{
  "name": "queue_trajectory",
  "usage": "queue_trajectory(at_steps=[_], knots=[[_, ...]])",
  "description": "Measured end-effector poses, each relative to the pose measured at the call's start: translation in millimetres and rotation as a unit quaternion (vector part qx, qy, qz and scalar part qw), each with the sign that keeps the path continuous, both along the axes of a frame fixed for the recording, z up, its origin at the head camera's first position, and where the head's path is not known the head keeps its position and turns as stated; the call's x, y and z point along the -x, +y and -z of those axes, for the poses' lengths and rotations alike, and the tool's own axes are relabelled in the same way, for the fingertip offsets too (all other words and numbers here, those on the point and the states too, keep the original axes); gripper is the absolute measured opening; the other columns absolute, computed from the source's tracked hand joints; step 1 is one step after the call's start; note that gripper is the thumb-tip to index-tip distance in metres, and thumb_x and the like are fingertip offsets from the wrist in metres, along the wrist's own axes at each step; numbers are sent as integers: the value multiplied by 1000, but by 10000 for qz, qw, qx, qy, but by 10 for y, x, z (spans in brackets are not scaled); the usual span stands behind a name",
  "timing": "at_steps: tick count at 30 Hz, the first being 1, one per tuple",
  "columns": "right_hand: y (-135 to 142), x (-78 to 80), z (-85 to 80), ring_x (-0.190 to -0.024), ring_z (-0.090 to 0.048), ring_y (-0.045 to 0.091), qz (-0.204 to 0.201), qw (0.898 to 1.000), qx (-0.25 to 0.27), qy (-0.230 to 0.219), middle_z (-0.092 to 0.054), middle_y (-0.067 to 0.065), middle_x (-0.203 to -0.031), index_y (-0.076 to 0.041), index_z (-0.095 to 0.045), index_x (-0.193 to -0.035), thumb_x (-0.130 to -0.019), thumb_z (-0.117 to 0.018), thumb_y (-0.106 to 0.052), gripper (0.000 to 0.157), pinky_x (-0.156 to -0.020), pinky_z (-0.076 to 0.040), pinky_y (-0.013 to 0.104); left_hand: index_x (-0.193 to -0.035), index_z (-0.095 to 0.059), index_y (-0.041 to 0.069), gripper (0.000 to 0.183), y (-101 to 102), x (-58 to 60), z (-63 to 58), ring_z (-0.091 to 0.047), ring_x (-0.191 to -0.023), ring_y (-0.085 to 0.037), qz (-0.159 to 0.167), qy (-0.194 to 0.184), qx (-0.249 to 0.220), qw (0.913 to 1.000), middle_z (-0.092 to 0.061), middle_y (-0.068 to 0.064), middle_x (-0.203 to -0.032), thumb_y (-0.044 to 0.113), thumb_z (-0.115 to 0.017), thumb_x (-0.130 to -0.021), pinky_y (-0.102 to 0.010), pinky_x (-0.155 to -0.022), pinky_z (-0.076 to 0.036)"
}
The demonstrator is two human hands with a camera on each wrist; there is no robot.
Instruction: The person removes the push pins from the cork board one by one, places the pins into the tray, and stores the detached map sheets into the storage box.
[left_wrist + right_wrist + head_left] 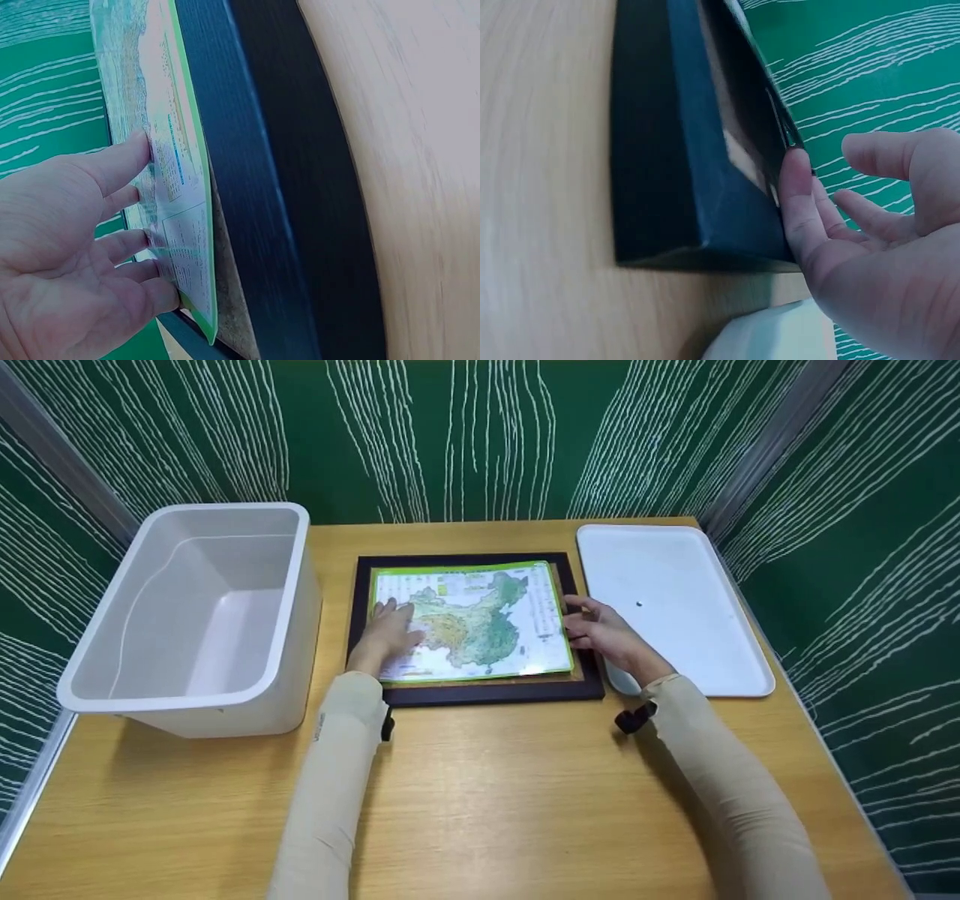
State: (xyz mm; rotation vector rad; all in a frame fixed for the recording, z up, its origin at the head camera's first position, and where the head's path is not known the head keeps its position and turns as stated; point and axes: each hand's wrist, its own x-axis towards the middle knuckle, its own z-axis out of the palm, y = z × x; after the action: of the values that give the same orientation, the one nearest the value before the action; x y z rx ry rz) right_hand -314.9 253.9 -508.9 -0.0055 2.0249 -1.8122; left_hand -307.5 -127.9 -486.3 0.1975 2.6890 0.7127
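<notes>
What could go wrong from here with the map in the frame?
The map could bend or slip: its right edge looks raised above the frame at the right hand. The left hand, touching its face, might drag it askew. A sideways push could bump the frame into the white tray close beside it.

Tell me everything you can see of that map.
The map is a glossy, laminated-looking sheet bordered in bright green, its landmass shaded green and tan, with small print around. It lies face up over the brown backing within the dark frame, its right side apparently slightly raised. The left hand rests on its left part; the right hand touches its right edge.
</notes>
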Motion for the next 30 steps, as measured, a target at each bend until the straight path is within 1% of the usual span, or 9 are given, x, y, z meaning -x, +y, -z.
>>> queue_trajectory(at_steps=[5, 8, 13, 15, 18, 22, 27, 30], knots=[[-4, 17, 3, -107, -61, 22, -136, 9989, -385, 240, -52, 18, -132, -9, -31, -159, -104, -58, -19, 61, -86, -57, 32, -160, -28, 4, 64, 2, 1, -11, 2, -154, -42, -28, -4, 0, 10000, -10, -24, -167, 27, -53, -106, -55, -123, -3], [-19, 33, 3, -110, -60, 24, -163, 9987, -425, 247, -52, 18, -134, -7, -29, -159, -105, -56, -19, 61, -86, -57, 33, -160, -27, 5, 64, 3, 2, -28, 2, -154, -41, -57, -29, -25, 10000, -10, -23, -167, 28, -53, -106, -54, -123, -3], [-57, 41, 21, -106, -61, 22, -61, 9978, -635, 174, -52, 14, -133, -5, -26, -160, -105, -57, -23, 66, -84, -56, 30, -161, -26, 5, 64, 0, 17, -52, 3, -154, -39, -71, -90, -35, 9999, -9, -22, -168, 28, -52, -107, -53, -123, -1], [-77, 38, 31, -104, -61, 22, -41, 9968, -774, 186, -53, 13, -129, -4, -28, -160, -104, -60, -25, 68, -82, -56, 30, -161, -26, 5, 64, -2, 23, -51, 4, -154, -40, -48, -103, 3, 9999, -9, -22, -168, 28, -52, -107, -53, -123, -1], [-101, 27, 45, -99, -59, 20, -29, 9951, -956, 251, -55, 10, -118, -6, -32, -158, -102, -63, -29, 68, -78, -56, 30, -161, -25, 6, 65, -2, 25, -40, 4, -154, -40, -44, -122, 5, 9999, -8, -22, -168, 29, -52, -107, -53, -123, -1], [-127, 14, 60, -90, -55, 17, -11, 9940, -1044, 341, -52, 6, -104, -6, -36, -157, -102, -64, -26, 65, -71, -55, 29, -161, -24, 7, 65, -4, 8, -16, 4, -154, -40, -12, -118, 1, 9999, -7, -22, -168, 30, -51, -107, -54, -123, -1], [-138, -3, 75, -88, -53, 16, 48, 9942, -981, 441, -47, 3, -100, -7, -38, -155, -101, -64, -21, 62, -67, -52, 28, -161, -25, 6, 65, -13, 5, 1, 3, -154, -40, 38, -112, 73, 9999, -8, -22, -168, 30, -51, -107, -55, -123, -2], [-133, -16, 86, -88, -54, 16, 133, 9942, -924, 537, -49, 3, -100, -7, -41, -153, -100, -65, -20, 60, -67, -52, 28, -161, -25, 5, 65, -10, 10, -7, 2, -154, -41, 62, -99, 89, 9999, -9, -23, -167, 30, -52, -106, -55, -123, -2]])
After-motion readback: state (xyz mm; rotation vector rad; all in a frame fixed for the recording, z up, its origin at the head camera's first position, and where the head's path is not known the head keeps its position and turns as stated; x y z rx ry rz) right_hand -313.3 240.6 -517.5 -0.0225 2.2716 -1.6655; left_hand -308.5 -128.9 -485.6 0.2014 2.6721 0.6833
